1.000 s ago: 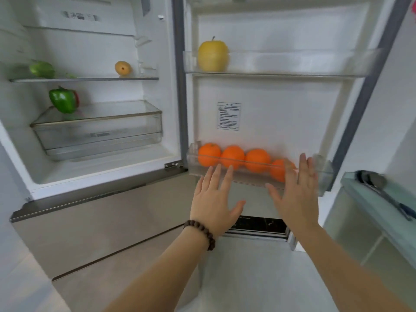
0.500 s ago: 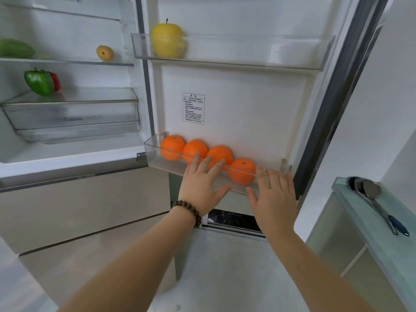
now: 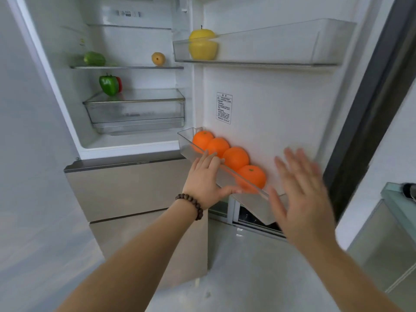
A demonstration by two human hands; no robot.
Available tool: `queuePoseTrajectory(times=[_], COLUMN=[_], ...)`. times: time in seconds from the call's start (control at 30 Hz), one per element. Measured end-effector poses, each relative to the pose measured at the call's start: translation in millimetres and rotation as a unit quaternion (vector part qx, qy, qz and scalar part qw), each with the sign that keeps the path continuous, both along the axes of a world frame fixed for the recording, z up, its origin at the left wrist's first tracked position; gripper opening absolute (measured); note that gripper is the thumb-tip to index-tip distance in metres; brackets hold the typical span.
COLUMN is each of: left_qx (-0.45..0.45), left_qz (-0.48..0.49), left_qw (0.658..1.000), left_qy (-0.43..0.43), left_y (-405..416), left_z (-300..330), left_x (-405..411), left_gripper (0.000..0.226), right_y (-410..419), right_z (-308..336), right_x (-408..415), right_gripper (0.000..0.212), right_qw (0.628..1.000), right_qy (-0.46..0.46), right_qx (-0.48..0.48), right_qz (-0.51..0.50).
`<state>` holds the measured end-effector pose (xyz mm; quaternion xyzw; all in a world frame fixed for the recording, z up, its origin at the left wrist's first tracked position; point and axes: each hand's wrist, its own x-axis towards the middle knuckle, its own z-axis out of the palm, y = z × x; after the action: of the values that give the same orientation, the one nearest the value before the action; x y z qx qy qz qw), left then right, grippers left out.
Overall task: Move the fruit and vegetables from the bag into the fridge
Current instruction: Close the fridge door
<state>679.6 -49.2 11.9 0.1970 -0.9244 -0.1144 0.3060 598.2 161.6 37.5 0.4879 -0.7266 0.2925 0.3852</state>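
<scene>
Running diagonally along door bin (image 3: 186, 145), 4 oranges (image 3: 235, 158); left hand (image 3: 203, 180) touching rim.

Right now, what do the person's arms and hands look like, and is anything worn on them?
Both forearms are bare, with no sleeves in view. The left hand has a bracelet of dark brown round beads on its wrist. The right hand shows no ring, watch or glove, though it is blurred.

Four bright orange oranges (image 3: 227, 157) sat in a clear door bin (image 3: 186, 146), and a yellow apple (image 3: 203, 45) sat above. Inside the white fridge (image 3: 144, 143) were a green pepper (image 3: 108, 85), a green cucumber (image 3: 94, 58) and a small yellow-brown fruit (image 3: 158, 59). A dark brown beaded bracelet (image 3: 191, 204) circled one wrist.
</scene>
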Motion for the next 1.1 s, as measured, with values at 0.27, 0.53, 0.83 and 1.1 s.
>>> queuePoseTrajectory(times=[0.27,0.53,0.83,1.1], left_qx=[0.021,0.007,0.019,-0.003], left_qz=[-0.013,-0.036,0.019,0.072], left_qw=[0.997,0.999,0.999,0.993], left_qy=[-0.069,0.028,0.04,0.091], left_y=[-12,18,7,0], left_z=[0,-14,-8,-13], left_x=[94,164,228,275], left_gripper=[0.117,0.111,0.114,0.118], right_y=[-1,-38,-86,-112], right_z=[27,24,30,57], right_x=[44,116,198,211], right_gripper=[0.049,0.05,0.053,0.052], right_qw=[0.988,0.989,0.992,0.982], right_qy=[0.115,0.112,0.105,0.132], right_qx=[-0.001,0.041,0.066,-0.055], right_qz=[-0.105,-0.091,-0.007,0.123])
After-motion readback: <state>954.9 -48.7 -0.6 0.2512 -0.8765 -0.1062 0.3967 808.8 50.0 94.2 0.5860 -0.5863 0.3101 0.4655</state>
